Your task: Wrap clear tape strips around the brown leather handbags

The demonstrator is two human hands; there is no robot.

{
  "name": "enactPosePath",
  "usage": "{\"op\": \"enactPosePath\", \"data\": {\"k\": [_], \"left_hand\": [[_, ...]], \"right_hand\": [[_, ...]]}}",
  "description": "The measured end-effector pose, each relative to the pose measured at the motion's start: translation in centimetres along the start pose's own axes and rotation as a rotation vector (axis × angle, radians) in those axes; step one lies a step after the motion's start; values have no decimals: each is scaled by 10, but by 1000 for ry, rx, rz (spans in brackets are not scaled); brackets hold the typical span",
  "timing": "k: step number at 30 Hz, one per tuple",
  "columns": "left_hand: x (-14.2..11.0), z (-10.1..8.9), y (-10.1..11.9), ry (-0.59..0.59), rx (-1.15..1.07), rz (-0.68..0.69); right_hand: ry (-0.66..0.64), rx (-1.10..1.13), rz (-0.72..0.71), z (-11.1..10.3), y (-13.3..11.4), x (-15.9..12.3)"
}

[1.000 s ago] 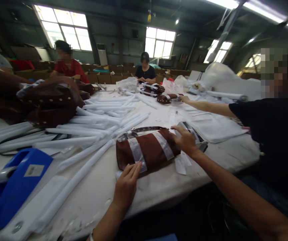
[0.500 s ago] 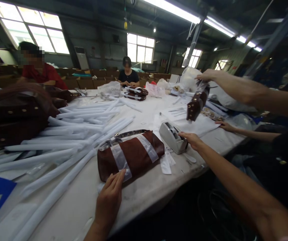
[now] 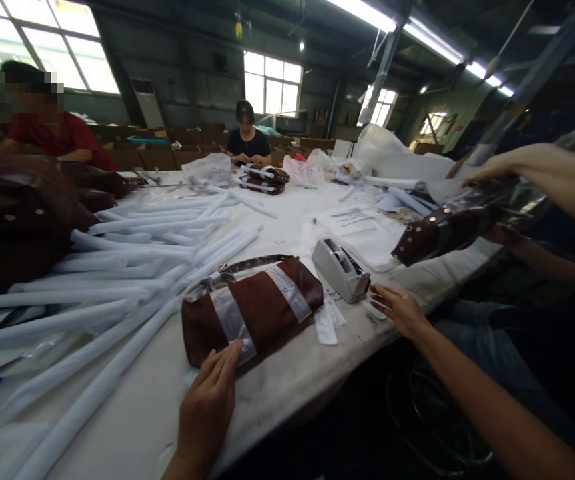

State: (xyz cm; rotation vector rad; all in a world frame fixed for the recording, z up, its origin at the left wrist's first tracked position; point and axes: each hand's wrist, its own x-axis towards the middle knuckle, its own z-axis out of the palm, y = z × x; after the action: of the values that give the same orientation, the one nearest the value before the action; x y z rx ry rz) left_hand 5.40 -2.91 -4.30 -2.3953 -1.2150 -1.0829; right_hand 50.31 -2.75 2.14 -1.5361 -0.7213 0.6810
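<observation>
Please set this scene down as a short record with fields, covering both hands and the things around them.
Left hand: touching the left translucent strip on the brown bag
Right hand: open, beside the tape dispenser; contact unclear
Brown bag: lying on the table, crossed by two strips
White tubes: spread left of the bag
Co-worker's hand: at a studded bag, far right

Open tabletop (image 3: 287,377) fronts the bag (image 3: 261,301); tubes (image 3: 110,381) crowd its left.

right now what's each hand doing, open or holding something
Left hand: open, resting on the brown bag, not gripped around it.
Right hand: open, at the end of the tape dispenser; whether they touch cannot be told.
</observation>
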Motion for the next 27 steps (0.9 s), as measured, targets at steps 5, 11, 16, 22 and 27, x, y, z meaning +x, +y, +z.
{"op": "enactPosePath", "data": {"k": [5,11,16,22,27], "left_hand": [[0,-1,0,-11,-1,3],[1,-1,1,6,-18,-9],[2,-1,2,11,-44,-6],[1,-1,4,-11,-77,-36],[1,-1,7,-33,-116,-76]], "right_hand": [[41,-127,-29,3,16,16],[63,-384,-253,-17,-3,5],[-335,-791,-811,-8,-52,-31],[-893,-822,-1161,93,-98,-73],[-1275,-695,-1234,195,-104,-89]]}}
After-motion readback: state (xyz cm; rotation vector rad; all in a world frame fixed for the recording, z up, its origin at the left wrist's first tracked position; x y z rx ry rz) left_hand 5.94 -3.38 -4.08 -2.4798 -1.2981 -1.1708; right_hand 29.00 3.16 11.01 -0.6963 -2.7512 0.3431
